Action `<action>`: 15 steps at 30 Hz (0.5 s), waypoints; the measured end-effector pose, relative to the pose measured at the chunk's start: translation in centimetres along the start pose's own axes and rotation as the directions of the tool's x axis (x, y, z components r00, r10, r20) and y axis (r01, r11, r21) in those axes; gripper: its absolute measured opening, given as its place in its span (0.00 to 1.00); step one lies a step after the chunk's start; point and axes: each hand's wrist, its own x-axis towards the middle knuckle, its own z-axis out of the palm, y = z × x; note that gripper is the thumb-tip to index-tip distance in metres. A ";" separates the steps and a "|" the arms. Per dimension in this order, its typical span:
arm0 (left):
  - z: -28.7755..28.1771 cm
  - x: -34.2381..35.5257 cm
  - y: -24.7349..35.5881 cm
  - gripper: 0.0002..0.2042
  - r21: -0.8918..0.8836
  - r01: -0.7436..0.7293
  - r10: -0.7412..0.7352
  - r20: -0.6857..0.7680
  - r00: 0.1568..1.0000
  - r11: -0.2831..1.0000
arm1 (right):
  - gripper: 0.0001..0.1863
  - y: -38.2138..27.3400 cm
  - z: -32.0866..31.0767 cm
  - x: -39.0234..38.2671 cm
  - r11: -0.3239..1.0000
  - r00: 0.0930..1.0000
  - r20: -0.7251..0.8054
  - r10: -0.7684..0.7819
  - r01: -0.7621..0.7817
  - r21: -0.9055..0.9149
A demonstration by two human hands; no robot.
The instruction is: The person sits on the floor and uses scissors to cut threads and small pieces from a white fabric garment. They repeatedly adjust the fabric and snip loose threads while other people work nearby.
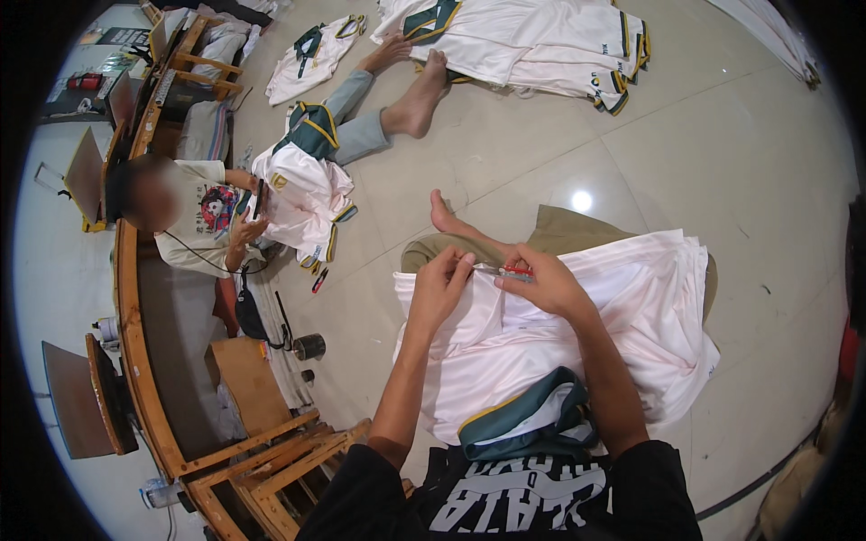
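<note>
A white shiny garment (631,334) with a green-and-yellow collar (523,424) is spread over my lap and crossed legs, clad in olive trousers (568,221). My left hand (444,284) pinches the upper edge of the fabric between thumb and fingers. Just right of it my right hand (546,288) is closed on a small red-and-silver cutting tool (516,273), held against the same edge. My bare foot (442,209) shows beyond the fabric.
A person (198,207) sits at left on the floor, holding a phone, a jersey over their lap. More white jerseys (532,45) lie at the top. A red-black tool (320,281) lies on the floor. Wooden benches (135,343) with screens line the left; a cable runs at lower right.
</note>
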 end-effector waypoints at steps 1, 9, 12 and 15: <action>-0.2 0.0 0.4 0.12 0.025 0.016 -0.016 0.015 1.000 1.000 | 0.22 0.1 0.0 0.0 1.000 1.000 0.002 -0.002 0.002 -0.013; -0.3 -0.1 0.7 0.12 0.069 0.007 -0.011 0.064 0.998 0.998 | 0.20 -1.0 0.3 0.1 0.994 0.997 -0.048 0.068 -0.072 -0.079; -0.3 -0.2 0.6 0.12 0.044 -0.001 -0.003 0.080 0.997 0.999 | 0.19 -0.9 0.9 0.1 0.989 0.993 -0.068 0.093 -0.100 -0.105; -0.2 -0.1 0.4 0.12 -0.002 0.024 -0.023 0.087 0.996 1.000 | 0.19 -0.9 1.2 0.0 0.988 0.996 -0.064 0.065 -0.073 -0.139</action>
